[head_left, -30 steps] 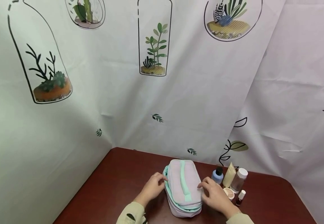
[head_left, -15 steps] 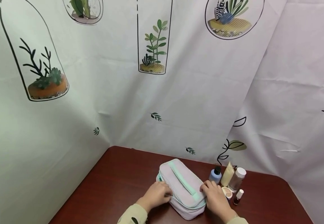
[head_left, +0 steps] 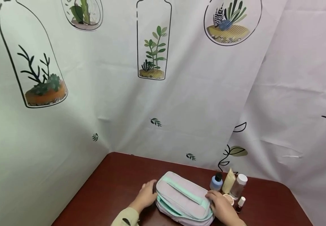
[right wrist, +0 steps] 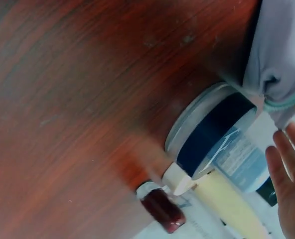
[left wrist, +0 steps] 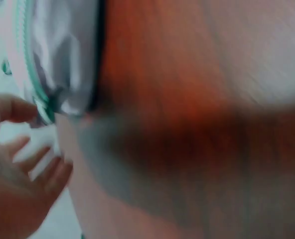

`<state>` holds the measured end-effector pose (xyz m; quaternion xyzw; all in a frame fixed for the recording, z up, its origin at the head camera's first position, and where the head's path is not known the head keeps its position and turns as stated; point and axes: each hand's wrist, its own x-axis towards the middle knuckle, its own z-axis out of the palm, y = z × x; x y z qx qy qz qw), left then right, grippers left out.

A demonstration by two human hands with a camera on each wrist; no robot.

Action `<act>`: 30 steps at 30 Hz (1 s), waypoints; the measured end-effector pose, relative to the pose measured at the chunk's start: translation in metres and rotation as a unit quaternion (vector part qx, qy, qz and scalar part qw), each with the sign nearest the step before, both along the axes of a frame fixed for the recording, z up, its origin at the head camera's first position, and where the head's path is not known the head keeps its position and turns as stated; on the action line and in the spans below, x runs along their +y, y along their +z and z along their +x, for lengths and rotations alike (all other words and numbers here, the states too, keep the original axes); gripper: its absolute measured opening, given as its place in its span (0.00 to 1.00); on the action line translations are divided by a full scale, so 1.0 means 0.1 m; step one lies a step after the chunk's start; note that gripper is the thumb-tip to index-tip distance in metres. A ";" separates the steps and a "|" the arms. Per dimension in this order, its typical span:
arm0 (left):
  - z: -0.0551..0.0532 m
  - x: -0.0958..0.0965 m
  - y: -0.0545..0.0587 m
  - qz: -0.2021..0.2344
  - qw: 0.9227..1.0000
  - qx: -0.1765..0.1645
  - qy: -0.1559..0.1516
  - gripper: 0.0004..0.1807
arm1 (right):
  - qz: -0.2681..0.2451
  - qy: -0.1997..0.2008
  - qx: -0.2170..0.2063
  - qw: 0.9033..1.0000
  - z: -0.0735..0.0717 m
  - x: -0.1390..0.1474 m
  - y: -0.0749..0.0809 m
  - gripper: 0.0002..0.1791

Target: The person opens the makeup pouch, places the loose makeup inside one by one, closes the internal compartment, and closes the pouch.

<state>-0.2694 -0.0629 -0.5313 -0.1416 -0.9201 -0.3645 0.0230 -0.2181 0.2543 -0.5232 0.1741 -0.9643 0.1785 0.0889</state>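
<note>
A lilac zip bag [head_left: 177, 196] with a mint handle [head_left: 184, 191] lies slantwise on the table in the head view. Its mint zip gapes along the near side. At the bag's left end is my left hand [head_left: 146, 196]; in the left wrist view the thumb [left wrist: 20, 108] touches the zip edge while the other fingers stand spread. My right hand [head_left: 223, 207] rests its fingertips on the right end. In the right wrist view that hand's visible fingers [right wrist: 284, 154] are straight, beside the bag's lilac side [right wrist: 282, 55]. The bag's inside is hidden.
Right of the bag stand a blue bottle [head_left: 216, 182], a cream tube [head_left: 229, 182], a white-capped clear bottle [head_left: 238, 187], a round cosmetic jar [head_left: 228, 199] and a dark red nail polish bottle [head_left: 240, 204]. A patterned cloth [head_left: 191, 103] hangs behind the brown table [head_left: 118, 175].
The bag has turned from lengthwise to slantwise, its far end swinging left and its zip gap now facing nearer. My left hand has shifted left to the bag's left end.
</note>
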 end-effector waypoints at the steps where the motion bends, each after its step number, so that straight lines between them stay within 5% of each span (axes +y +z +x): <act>1: 0.00 -0.04 -0.03 0.007 1.000 -0.019 -0.002 0.27 | -0.013 0.010 -0.025 1.000 0.01 0.02 0.00 0.14; 3: 0.00 -0.10 -0.06 0.028 0.999 -0.025 -0.016 0.28 | -0.043 0.025 -0.080 0.996 0.01 0.06 -0.01 0.16; 8: -0.05 -0.17 0.01 0.091 0.995 0.050 -0.007 0.20 | -0.131 0.007 -0.154 0.979 0.03 0.09 -0.02 0.20; 15: -0.20 -0.09 0.39 0.125 0.990 0.058 0.016 0.11 | -0.275 -0.128 -0.087 0.949 0.02 -0.15 0.06 0.17; 21: -0.28 0.04 0.53 0.115 0.992 0.029 0.049 0.13 | -0.336 -0.141 -0.056 0.930 -0.05 -0.24 0.23 0.23; 24: -0.28 0.08 0.49 0.104 0.993 0.019 0.048 0.10 | -0.337 -0.126 -0.050 0.932 -0.07 -0.25 0.25 0.23; 30: -0.26 0.12 0.41 0.135 0.989 0.039 0.037 0.14 | -0.287 -0.112 0.008 0.951 -0.15 -0.24 0.23 0.26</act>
